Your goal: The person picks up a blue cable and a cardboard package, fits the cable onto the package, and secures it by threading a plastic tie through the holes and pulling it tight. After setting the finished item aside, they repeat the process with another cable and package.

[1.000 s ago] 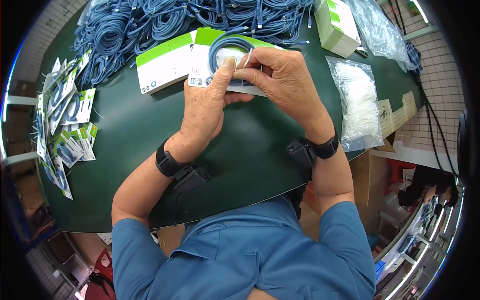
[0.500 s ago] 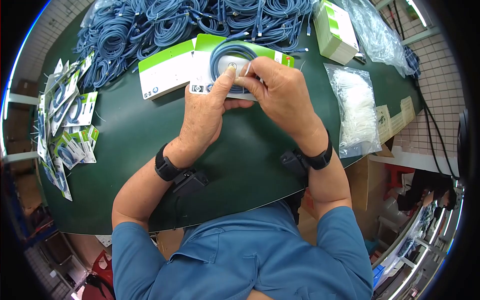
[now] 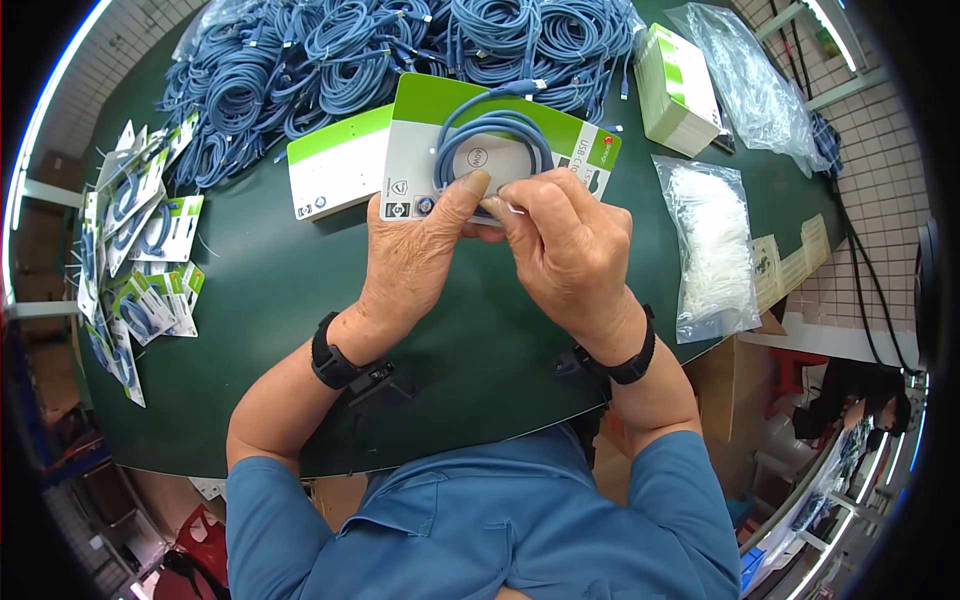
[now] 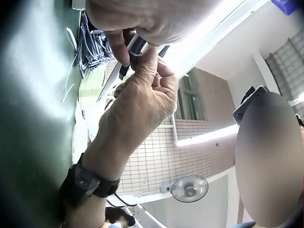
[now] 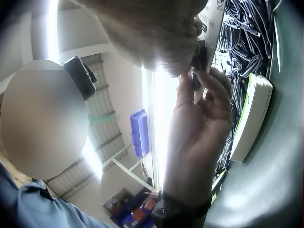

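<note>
A coiled blue cable lies on the face of a green and white card, held up off the table in the head view. My left hand grips the card's lower edge, its thumb pressing on the lower part of the coil. At the coil's lower right, my right hand pinches with thumb and forefinger; what sits between the tips is mostly hidden. The right wrist view shows the left hand with its thumb against the dark cable. In the left wrist view a pale loop circles the cable near the right hand's fingertips.
Many coiled blue cables cover the table's far side. A stack of blank-faced cards lies behind the left hand, another card stack at back right. A bag of white ties lies right, carded cables left.
The card and coil have moved a little toward me and right, and show more fully. My right hand has shifted down from the coil's right side to its lower right.
</note>
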A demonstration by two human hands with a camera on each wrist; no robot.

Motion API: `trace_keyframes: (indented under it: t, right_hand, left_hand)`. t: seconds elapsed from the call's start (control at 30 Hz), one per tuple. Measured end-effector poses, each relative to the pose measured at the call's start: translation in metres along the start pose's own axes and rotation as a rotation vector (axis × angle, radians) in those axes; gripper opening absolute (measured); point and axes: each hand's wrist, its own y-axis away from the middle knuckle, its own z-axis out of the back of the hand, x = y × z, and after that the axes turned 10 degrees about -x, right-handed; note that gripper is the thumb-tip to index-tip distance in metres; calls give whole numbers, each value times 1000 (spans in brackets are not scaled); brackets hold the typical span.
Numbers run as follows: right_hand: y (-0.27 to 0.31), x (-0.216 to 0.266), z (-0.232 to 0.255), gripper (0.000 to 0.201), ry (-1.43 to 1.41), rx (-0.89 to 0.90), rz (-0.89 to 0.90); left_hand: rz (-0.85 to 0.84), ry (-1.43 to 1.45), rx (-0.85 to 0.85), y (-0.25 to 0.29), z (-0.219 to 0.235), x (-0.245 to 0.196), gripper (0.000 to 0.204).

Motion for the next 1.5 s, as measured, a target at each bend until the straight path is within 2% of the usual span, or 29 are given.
trace_keyframes:
  t: [0.2, 0.3, 0.47, 0.6, 1.27, 1.37, 1.5]
  right_hand:
    - [2, 3, -3, 21, -54, -16, 14]
    - [-1, 6, -6, 24, -115, -115, 126]
    - [4, 17, -6, 27, -165, -30, 85]
    - [7, 12, -14, 27, -200, -77, 88]
    - [8, 9, -14, 25, -248, -84, 92]
    - [9, 5, -16, 26, -328, -139, 48]
    - [4, 4, -13, 25, -288, -165, 54]
  left_hand:
    - [-47, 22, -20, -1, -3, -4, 30]
    - [-91, -15, -53, -6, 0, -3, 28]
    - [-107, -4, -80, -7, -1, -8, 25]
    - [-137, -76, -86, -8, 4, -4, 23]
    - [-117, -39, -101, -11, 0, -4, 19]
    - [-118, -35, -90, -12, 0, -5, 20]
    - [-99, -23, -82, -12, 1, -4, 22]
